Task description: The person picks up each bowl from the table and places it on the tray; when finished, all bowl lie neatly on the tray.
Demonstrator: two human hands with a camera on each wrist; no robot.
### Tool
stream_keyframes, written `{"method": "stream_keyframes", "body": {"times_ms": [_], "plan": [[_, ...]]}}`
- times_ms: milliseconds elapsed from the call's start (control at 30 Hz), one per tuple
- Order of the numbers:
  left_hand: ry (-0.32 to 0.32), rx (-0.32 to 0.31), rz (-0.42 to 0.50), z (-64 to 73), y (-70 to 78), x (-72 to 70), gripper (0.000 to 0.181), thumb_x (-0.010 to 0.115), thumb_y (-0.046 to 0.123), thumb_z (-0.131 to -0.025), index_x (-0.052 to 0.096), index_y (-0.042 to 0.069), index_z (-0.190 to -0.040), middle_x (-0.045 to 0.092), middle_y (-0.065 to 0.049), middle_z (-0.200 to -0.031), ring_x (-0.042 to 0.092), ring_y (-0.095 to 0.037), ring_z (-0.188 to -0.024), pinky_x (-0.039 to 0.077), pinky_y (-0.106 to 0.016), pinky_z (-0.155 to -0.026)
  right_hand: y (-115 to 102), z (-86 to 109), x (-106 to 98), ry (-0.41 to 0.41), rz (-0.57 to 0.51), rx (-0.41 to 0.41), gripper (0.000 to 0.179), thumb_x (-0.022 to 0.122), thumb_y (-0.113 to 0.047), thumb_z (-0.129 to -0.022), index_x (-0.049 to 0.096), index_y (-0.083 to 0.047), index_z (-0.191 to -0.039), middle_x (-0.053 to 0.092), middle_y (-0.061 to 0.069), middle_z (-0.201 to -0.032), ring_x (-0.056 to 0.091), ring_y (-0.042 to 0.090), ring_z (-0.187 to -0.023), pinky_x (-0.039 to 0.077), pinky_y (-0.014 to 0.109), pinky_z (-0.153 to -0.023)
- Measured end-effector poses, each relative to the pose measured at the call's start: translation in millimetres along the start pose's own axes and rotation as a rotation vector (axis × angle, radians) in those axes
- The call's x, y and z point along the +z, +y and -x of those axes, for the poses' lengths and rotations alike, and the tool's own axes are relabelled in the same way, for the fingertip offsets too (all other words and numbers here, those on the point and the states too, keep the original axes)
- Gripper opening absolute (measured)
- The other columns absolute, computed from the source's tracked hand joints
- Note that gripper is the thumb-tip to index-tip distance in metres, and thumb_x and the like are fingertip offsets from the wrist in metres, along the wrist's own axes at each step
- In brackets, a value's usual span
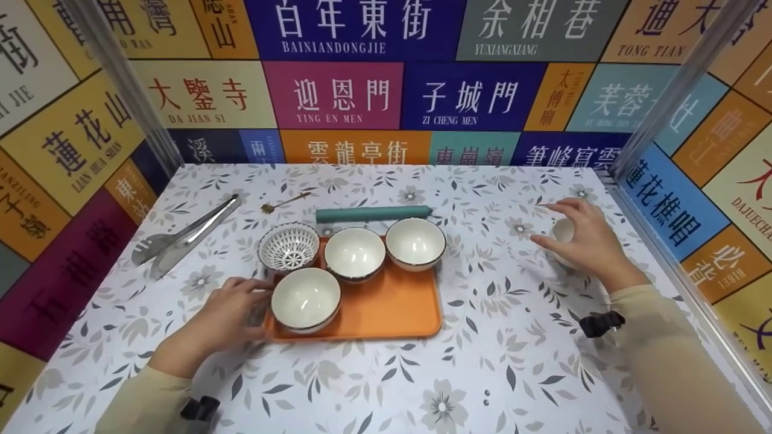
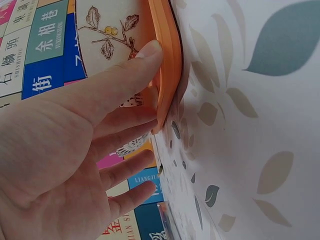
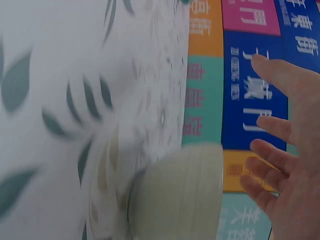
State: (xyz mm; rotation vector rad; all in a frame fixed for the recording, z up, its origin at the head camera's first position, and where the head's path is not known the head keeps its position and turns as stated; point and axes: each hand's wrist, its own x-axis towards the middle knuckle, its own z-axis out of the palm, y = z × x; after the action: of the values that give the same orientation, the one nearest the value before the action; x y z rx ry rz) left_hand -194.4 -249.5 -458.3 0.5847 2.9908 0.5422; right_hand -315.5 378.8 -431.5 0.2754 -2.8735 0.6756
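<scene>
My left hand (image 1: 232, 310) is at the left edge of an orange tray (image 1: 392, 313). In the left wrist view its thumb lies on the tray rim (image 2: 170, 65), with loosely extended fingers beside it. Close to those fingers is a cream bowl (image 1: 306, 299) at the tray's front left. Behind it stand a black-and-white patterned bowl (image 1: 289, 247) and two more cream bowls, a middle one (image 1: 354, 253) and a right one (image 1: 416, 243). Over at the right, my right hand (image 1: 582, 241) is spread, holding nothing, beside a pale cup (image 3: 175, 195), which it partly hides in the head view.
Behind the bowls lies a green stick-shaped roll (image 1: 374, 214). A small gold spoon (image 1: 284, 202) is at the back, left of the roll. Metal tongs (image 1: 187, 235) lie on the left of the flower-patterned tabletop (image 1: 440, 380). Sign-covered panels (image 1: 344, 96) enclose the table's back and sides.
</scene>
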Motion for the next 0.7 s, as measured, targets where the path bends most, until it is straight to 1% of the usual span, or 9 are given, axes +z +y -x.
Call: {"method": "stream_keyframes", "body": {"times_ms": [133,233,333,400,467,700], "plan": [[-0.009,-0.001,-0.009,-0.7,0.8,-1.6,0.066,0.093,0.027,-0.069,0.072,0.009,-0.129,0.062,-0.013,-0.142,0.05,-0.041,-0.13,0.042,-0.064,-0.1,27,6.9,-8,-0.018,0.032,0.064,0.096,0.081,-0.063,-0.079,0.051,-0.004,-0.149,0.037,0.026,-0.158,0.031,0.054,-0.143,0.03,0.078,-0.109],[-0.003,0.003,-0.017,-0.2,1.6,-2.7,0.065,0.093,0.027,-0.069,0.073,0.008,-0.128,0.063,-0.013,-0.141,0.05,-0.041,-0.13,0.042,-0.064,-0.099,44,11.0,-13,-0.023,0.024,0.112,0.104,0.083,-0.064,-0.076,0.046,-0.003,-0.153,0.035,0.029,-0.158,0.03,0.055,-0.142,0.032,0.08,-0.105],[0.005,0.003,-0.018,-0.8,2.6,-3.6,0.066,0.094,0.027,-0.069,0.073,0.006,-0.127,0.064,-0.013,-0.14,0.05,-0.041,-0.13,0.042,-0.064,-0.1,56,13.9,-17,-0.037,0.012,0.167,0.113,0.083,-0.065,-0.075,0.038,-0.002,-0.157,0.03,0.032,-0.159,0.026,0.057,-0.142,0.031,0.083,-0.103],[0.003,0.002,-0.019,-1.9,3.3,-4.4,0.066,0.094,0.028,-0.069,0.073,0.006,-0.127,0.063,-0.014,-0.14,0.05,-0.041,-0.13,0.042,-0.064,-0.1,62,14.9,-19,-0.052,0.002,0.199,0.117,0.083,-0.066,-0.074,0.034,-0.001,-0.159,0.026,0.034,-0.16,0.023,0.059,-0.143,0.028,0.085,-0.103],[-0.003,-0.003,-0.019,-2.6,4.1,-5.1,0.066,0.094,0.029,-0.068,0.073,0.005,-0.126,0.063,-0.014,-0.14,0.049,-0.042,-0.131,0.041,-0.064,-0.101,66,15.9,-20,-0.073,-0.007,0.214,0.12,0.084,-0.065,-0.074,0.031,0.0,-0.16,0.023,0.036,-0.16,0.022,0.06,-0.143,0.026,0.085,-0.103],[-0.019,-0.01,-0.031,-2.6,4.6,-5.2,0.066,0.094,0.028,-0.068,0.073,0.005,-0.126,0.063,-0.014,-0.141,0.049,-0.042,-0.131,0.041,-0.065,-0.102,74,20.2,-15,-0.114,-0.033,0.229,0.123,0.087,-0.062,-0.072,0.028,0.002,-0.16,0.024,0.039,-0.157,0.027,0.062,-0.139,0.029,0.081,-0.106]]}}
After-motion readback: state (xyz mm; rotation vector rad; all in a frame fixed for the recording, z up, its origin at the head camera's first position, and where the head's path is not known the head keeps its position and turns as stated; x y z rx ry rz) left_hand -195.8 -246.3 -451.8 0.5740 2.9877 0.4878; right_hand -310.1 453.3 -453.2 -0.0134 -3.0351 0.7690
